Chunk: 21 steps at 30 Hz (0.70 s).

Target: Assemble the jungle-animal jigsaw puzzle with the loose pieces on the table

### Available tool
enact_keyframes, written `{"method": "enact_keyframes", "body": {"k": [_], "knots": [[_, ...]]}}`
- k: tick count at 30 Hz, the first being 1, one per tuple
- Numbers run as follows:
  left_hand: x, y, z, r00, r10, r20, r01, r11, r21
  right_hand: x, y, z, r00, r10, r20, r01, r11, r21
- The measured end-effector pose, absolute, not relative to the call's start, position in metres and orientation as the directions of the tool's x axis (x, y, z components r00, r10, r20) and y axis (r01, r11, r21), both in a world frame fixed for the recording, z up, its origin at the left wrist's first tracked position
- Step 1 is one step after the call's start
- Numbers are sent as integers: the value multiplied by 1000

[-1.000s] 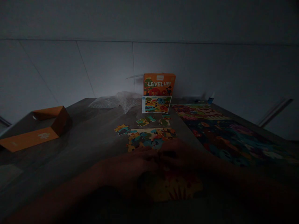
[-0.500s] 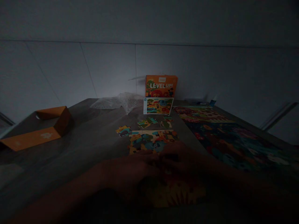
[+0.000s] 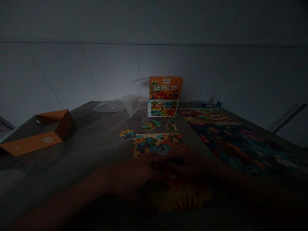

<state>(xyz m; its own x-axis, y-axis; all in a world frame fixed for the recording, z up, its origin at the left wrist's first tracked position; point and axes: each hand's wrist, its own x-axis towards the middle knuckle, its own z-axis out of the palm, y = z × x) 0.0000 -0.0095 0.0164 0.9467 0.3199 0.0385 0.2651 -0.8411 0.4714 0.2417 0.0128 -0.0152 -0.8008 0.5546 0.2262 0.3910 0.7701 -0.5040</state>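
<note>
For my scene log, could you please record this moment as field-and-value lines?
left hand: on or over the puzzle; grip unclear
right hand: beside the left; grip also unclear
loose pieces: beyond the puzzle and off its left side
picture card: standing before the orange box
left side: orange cardboard frame
right side: colourful sheets
light: dim

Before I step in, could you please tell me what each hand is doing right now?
Left hand: on or just over the puzzle; too dark to tell its grip.
Right hand: also at the puzzle; whether it holds anything cannot be told.
</note>
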Motion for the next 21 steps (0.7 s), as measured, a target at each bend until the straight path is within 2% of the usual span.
{"method": "enact_keyframes", "body": {"k": [5, 9, 12, 15, 18, 21], "knots": [[0, -10, 23, 947, 319, 37, 282, -881, 381, 243, 12, -13, -815, 535, 224, 410, 805, -429], [0, -8, 25, 949, 306, 78, 269, -912, 309, 238, 6, -10, -868, 410, 279, 358, 908, -218], [1, -5, 21, 908, 360, 216, 296, -913, 279, 230, -2, -8, -910, 274, 312, 286, 958, -8], [3, -3, 16, 795, 464, 391, 346, -876, 337, 223, -12, -6, -927, 178, 329, 233, 963, 134], [4, -6, 12, 720, 530, 449, 334, -831, 445, 219, -22, -2, -933, 162, 322, 220, 964, 152], [5, -12, 12, 704, 568, 426, 331, -793, 511, 214, -28, 0, -937, 198, 289, 219, 975, 40]]}}
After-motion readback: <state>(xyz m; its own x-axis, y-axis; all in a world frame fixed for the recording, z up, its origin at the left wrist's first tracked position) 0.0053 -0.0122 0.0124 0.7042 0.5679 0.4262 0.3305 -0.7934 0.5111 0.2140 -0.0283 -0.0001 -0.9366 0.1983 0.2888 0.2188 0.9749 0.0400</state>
